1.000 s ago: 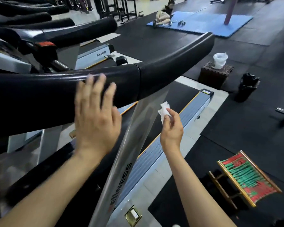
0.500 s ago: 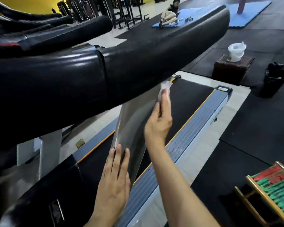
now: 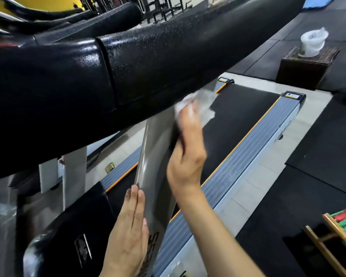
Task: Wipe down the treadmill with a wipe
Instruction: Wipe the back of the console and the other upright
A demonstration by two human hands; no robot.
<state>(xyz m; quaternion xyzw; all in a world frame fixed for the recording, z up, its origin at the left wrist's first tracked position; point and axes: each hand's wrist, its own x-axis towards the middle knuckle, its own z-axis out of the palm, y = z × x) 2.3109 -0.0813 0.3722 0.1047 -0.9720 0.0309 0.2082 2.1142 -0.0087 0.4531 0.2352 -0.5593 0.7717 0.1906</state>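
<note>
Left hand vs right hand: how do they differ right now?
The left hand lies flat, fingers straight, low on the silver upright; the right hand is higher, near the black handrail. The left hand holds nothing; the right hand presses a white wipe to the upright. Both touch the same upright.

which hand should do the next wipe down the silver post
Right. The right hand already holds the wipe against the top of the silver post, under the black handrail. The left hand lies flat lower down, empty.
</note>
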